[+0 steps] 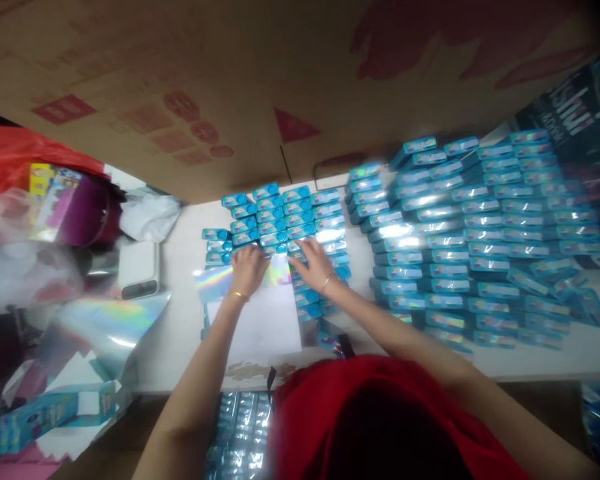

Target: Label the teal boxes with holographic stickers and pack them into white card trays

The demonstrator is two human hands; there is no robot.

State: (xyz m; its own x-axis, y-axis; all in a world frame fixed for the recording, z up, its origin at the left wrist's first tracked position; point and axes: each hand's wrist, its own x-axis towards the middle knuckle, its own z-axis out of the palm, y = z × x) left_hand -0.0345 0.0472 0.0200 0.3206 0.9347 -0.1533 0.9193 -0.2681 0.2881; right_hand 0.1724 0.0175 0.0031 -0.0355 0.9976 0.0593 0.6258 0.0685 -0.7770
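Note:
A white sheet (267, 323) with a shiny rainbow-coloured strip along its far edge lies over rows of small blue boxes (273, 217). My left hand (249, 270) rests on the far part of this sheet, fingers bent over its edge beside the boxes. Just right of the sheet, my right hand (314, 265) reaches over the boxes with thumb and fingers apart, its fingertips at a box top. Whether a small piece sits under those fingertips is too blurred to tell. Many box tops carry a pale, shiny label.
More blue boxes (445, 260) stand in long rows on the right of the white table (173, 333), some tipped over. A large cardboard carton (220, 87) walls off the back. Leftward are a white device (139, 269), a shiny foil sheet (115, 320) and an opened blue carton (60, 413).

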